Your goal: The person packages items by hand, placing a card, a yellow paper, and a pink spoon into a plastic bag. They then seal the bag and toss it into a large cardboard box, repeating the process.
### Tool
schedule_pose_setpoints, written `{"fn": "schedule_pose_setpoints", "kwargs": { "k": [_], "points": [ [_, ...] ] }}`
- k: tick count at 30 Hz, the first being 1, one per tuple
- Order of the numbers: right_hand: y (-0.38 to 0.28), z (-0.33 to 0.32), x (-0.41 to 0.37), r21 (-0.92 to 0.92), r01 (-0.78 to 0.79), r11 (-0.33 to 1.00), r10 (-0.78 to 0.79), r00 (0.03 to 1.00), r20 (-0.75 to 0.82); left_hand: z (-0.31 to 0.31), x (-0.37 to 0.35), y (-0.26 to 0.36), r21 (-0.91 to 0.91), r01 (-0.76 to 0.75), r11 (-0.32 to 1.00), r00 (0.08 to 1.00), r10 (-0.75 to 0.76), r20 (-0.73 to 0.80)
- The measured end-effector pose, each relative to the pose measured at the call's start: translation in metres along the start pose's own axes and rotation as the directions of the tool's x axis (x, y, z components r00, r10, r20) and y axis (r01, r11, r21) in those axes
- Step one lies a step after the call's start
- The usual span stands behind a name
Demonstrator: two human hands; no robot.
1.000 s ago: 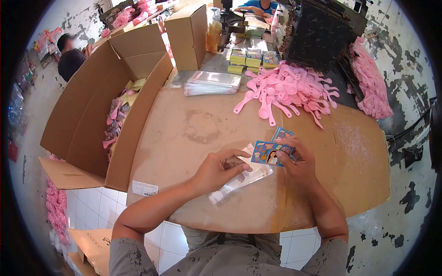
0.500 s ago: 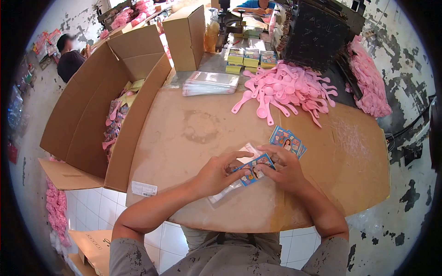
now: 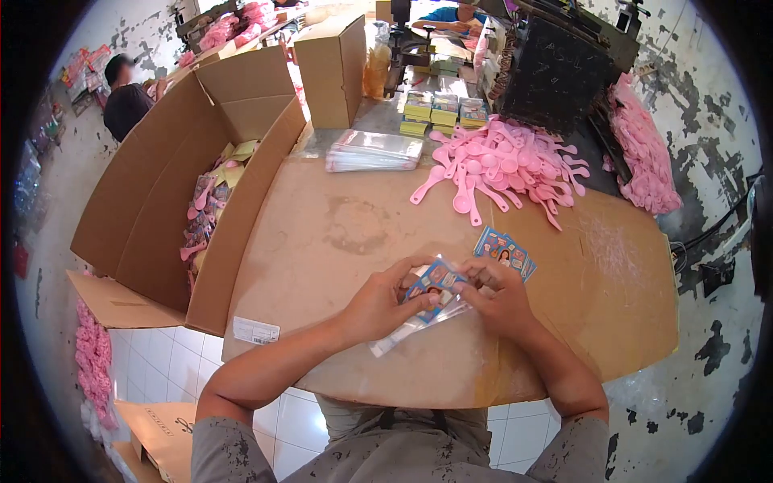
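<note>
My left hand (image 3: pixel 389 303) is closed on a blue printed card (image 3: pixel 435 288), its thumb lying over the card's lower part. A clear plastic bag (image 3: pixel 394 338) lies under and around the card, its end reaching down toward the table's front. My right hand (image 3: pixel 501 299) pinches at the right side of the bag with thumb and fingers, beside the card. Just beyond my right hand, a few more blue cards (image 3: pixel 503 251) lie fanned on the cardboard-covered table (image 3: pixel 322 266).
Pink spoons (image 3: pixel 503 161) are heaped at the back, beside stacked cards (image 3: pixel 432 110) and a pile of clear bags (image 3: pixel 374 151). A large open carton (image 3: pixel 161 185) stands at left. A black machine (image 3: pixel 547 72) is behind. Two people are farther off.
The blue card has tilted more upright and shifted slightly left between my hands. My right fingers have moved from the card to the bag's right side.
</note>
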State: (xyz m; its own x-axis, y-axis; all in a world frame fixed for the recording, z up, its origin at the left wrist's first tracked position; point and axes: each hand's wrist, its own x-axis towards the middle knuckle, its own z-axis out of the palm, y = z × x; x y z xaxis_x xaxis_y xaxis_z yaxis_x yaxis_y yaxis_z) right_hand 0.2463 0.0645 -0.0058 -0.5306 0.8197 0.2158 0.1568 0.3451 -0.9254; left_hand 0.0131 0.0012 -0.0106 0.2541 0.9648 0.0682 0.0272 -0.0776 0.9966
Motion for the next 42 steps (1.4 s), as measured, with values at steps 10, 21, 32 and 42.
{"fn": "schedule_pose_setpoints", "kwargs": {
  "k": [10,21,32,42],
  "points": [
    [-0.027,-0.007,0.017,-0.171,0.362,0.916,-0.301,0.905,0.302,-0.006,-0.002,0.001,0.029,-0.015,0.999,0.999,0.014,0.04],
    [0.034,-0.042,0.135,-0.75,-0.084,0.656,-0.058,0.985,-0.161,-0.011,0.003,0.001,-0.143,-0.031,0.989,0.999,0.025,-0.046],
    [0.022,-0.061,0.115,0.299,-0.198,0.933,0.222,0.974,-0.048,-0.017,0.004,0.01,-0.158,0.036,0.987,0.998,-0.042,-0.04],
    [0.014,-0.075,0.066,0.574,0.076,0.815,0.022,0.987,-0.162,-0.015,0.006,-0.007,-0.186,-0.05,0.981,0.999,0.045,-0.027]
  ]
}}
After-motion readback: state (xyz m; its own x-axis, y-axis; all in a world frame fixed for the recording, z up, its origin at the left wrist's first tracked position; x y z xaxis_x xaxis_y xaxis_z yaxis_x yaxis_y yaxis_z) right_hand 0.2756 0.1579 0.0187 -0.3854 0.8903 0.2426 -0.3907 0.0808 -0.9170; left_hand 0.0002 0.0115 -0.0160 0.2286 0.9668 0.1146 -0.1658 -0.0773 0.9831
